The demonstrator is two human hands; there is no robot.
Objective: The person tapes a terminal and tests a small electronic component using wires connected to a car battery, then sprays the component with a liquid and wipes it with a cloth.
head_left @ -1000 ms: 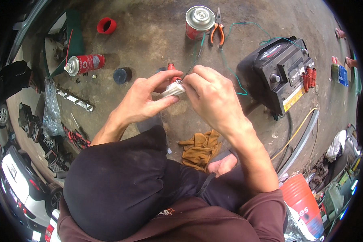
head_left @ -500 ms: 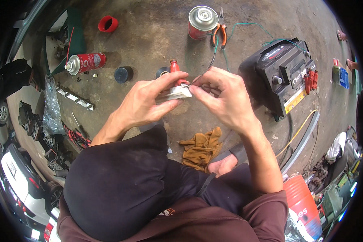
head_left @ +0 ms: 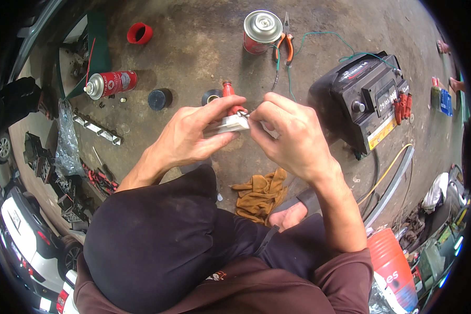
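Observation:
My left hand [head_left: 186,128] grips a small white block-like part [head_left: 230,123] between thumb and fingers. Held against that part is a red clip [head_left: 228,90], its far end sticking up beyond my left fingers. My right hand [head_left: 293,133] has its thumb and forefinger pinched together at the part's right end, where a short dark piece of wire [head_left: 244,113] shows beside the clip. The rest of what my right fingers hold is hidden. Just beyond my right hand, a dark lead [head_left: 276,79] joined to a thin green wire [head_left: 319,32] lies on the floor.
Orange-handled pliers [head_left: 284,47] lie beside an upright spray can [head_left: 261,32]. A black car battery [head_left: 358,99] stands at right. At left are another red can [head_left: 112,83], a red cap [head_left: 139,33] and a dark cap [head_left: 159,98]. Brown work gloves [head_left: 260,194] lie near my foot.
My right fingers have curled and moved slightly at the part's end. The dark lead that ran into them now hangs free on the floor beyond. The left hand keeps its hold.

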